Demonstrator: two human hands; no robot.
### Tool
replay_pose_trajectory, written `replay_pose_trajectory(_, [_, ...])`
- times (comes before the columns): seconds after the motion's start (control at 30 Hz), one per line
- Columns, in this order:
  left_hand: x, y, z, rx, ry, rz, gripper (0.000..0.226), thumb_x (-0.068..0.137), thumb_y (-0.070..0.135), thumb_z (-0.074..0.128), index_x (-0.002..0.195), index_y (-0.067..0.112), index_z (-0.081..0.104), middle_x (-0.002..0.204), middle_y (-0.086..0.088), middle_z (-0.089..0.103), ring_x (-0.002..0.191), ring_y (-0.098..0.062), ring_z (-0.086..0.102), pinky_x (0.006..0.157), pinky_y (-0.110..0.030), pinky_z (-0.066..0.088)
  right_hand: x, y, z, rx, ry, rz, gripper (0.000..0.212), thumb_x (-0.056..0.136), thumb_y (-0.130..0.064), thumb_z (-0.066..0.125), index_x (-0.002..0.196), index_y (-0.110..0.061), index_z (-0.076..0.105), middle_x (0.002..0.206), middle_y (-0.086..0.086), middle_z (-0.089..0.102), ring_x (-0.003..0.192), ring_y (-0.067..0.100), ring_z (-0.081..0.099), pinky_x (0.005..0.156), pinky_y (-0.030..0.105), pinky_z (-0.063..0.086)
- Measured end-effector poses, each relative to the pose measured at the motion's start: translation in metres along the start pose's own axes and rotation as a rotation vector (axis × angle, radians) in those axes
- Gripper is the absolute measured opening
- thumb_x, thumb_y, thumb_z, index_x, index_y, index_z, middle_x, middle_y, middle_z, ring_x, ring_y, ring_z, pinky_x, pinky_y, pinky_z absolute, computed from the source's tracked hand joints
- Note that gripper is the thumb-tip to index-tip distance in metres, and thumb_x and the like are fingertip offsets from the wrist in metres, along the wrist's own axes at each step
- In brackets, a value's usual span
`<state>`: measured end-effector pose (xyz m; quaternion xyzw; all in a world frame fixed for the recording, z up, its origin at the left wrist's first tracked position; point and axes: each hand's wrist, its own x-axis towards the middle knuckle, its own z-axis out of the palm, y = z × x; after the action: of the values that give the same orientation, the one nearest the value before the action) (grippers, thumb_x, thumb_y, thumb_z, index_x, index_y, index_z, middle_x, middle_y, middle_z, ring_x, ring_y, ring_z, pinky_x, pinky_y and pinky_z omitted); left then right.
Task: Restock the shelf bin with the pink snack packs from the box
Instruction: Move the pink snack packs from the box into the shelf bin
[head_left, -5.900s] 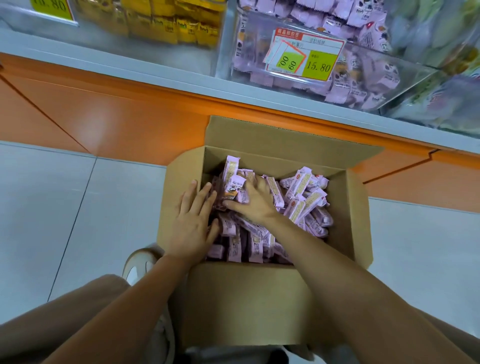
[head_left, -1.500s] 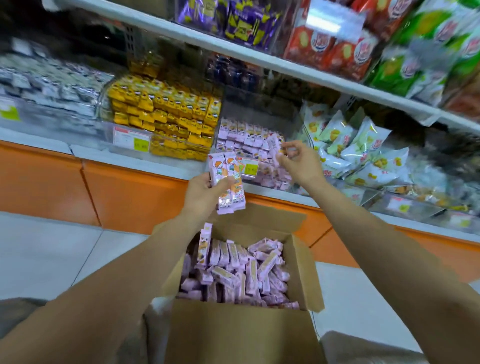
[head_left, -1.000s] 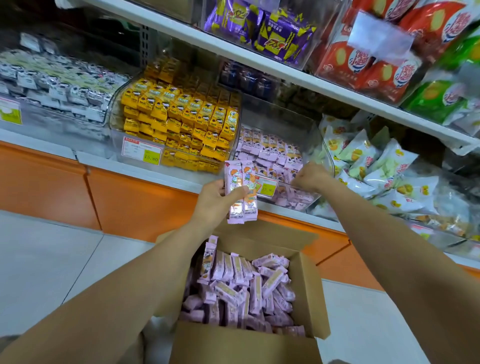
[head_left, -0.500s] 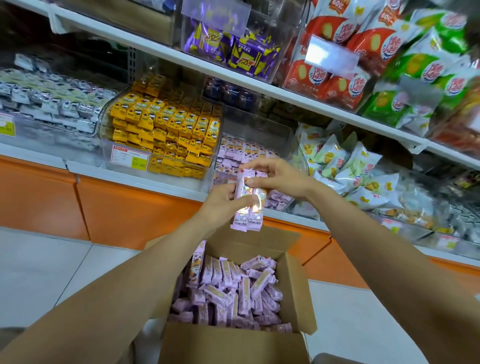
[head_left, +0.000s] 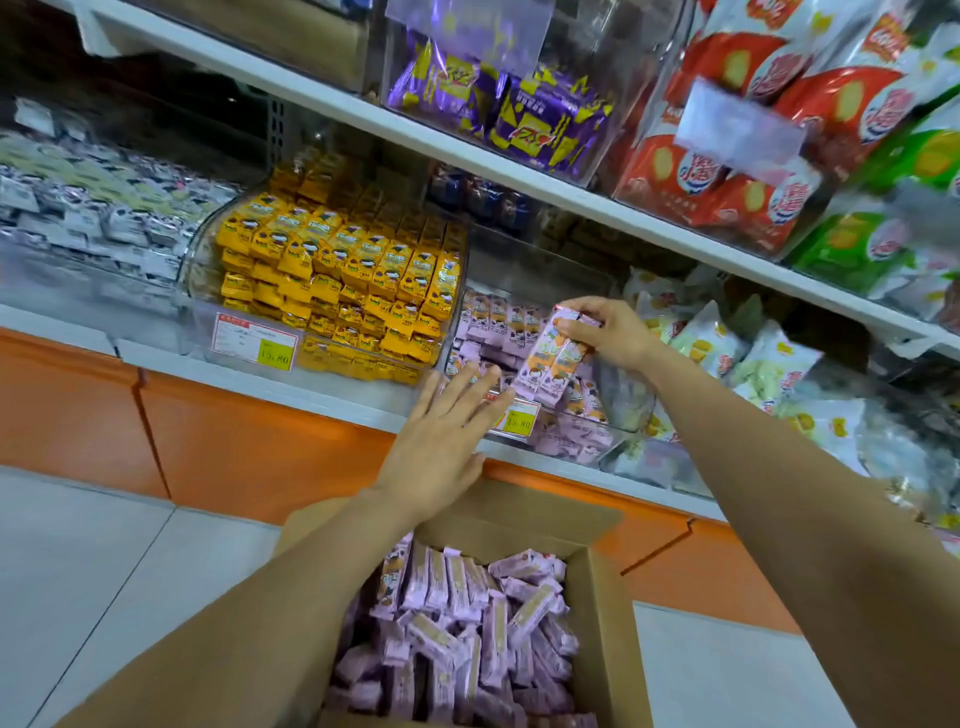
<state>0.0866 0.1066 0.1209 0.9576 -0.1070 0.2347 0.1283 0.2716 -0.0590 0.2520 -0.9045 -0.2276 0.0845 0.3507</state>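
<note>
My right hand (head_left: 608, 332) grips a small bunch of pink snack packs (head_left: 553, 356) by their top ends, over the front of the clear shelf bin (head_left: 621, 410), which holds rows of the same pink packs. My left hand (head_left: 441, 431) is flat with straight fingers and holds nothing; it hovers just below and left of the bunch, in front of the bin's price label (head_left: 519, 418). The open cardboard box (head_left: 605, 597) stands on the floor below, with several pink packs (head_left: 457, 629) lying loose inside.
A clear bin of yellow packs (head_left: 337, 280) sits left of the pink bin, pale green bags (head_left: 748, 358) to its right. An upper shelf (head_left: 467, 156) carries purple, red and green bags. An orange base panel (head_left: 249, 441) runs under the shelf; grey floor tiles (head_left: 104, 571) lie left.
Half a second ago both hands held the bunch of pink packs. Now my right hand alone grips it and has carried it up toward the bin; my left hand has let go and opened.
</note>
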Motion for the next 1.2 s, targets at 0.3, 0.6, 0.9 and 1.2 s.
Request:
replay_pose_trajectory(0.3, [0.003, 0.004, 0.018, 0.108, 0.125, -0.008, 0.085, 0.075, 0.010, 0.063, 0.151, 0.018, 0.029, 0.159, -0.008, 0.022, 0.148, -0.030, 0.015, 0.117, -0.056, 0.014, 0.017, 0.035, 0.016, -0.388, -0.306, 0.031, 0.034, 0.090, -0.023, 0.064, 0.122, -0.009, 0.064, 0.116, -0.006, 0.056, 0.115, 0.016, 0.051, 0.090, 0.021, 0.035])
replay_pose_trajectory(0.6, [0.001, 0.007, 0.010, 0.115, 0.077, -0.007, 0.081, 0.078, 0.009, 0.061, 0.152, 0.018, 0.028, 0.159, -0.008, 0.021, 0.148, -0.030, 0.013, 0.118, -0.056, 0.012, 0.001, 0.043, 0.037, -0.278, -0.204, 0.093, 0.031, 0.096, -0.025, 0.056, 0.123, -0.010, 0.056, 0.130, 0.009, 0.056, 0.124, 0.023, 0.051, 0.093, 0.027, 0.041])
replay_pose_trajectory(0.9, [-0.035, 0.019, 0.012, -0.002, 0.211, -0.048, 0.067, 0.073, 0.009, 0.051, 0.140, 0.008, 0.045, 0.142, -0.012, 0.045, 0.130, -0.031, 0.039, 0.112, -0.045, 0.026, -0.106, -0.016, 0.049, 0.024, 0.244, -0.319, 0.020, 0.100, -0.020, 0.049, 0.099, -0.012, 0.067, 0.085, 0.005, 0.068, 0.070, 0.020, 0.064, 0.064, 0.035, 0.051])
replay_pose_trajectory(1.2, [-0.154, 0.001, 0.113, 0.040, -0.289, -0.321, 0.048, 0.073, 0.024, 0.056, 0.118, 0.009, 0.064, 0.131, -0.022, 0.055, 0.119, -0.038, 0.043, 0.100, -0.048, 0.027, -0.184, 0.128, 0.198, 0.062, -0.189, 0.134, 0.025, 0.095, -0.013, 0.057, 0.120, -0.009, 0.060, 0.115, 0.011, 0.064, 0.099, 0.026, 0.061, 0.080, 0.020, 0.046])
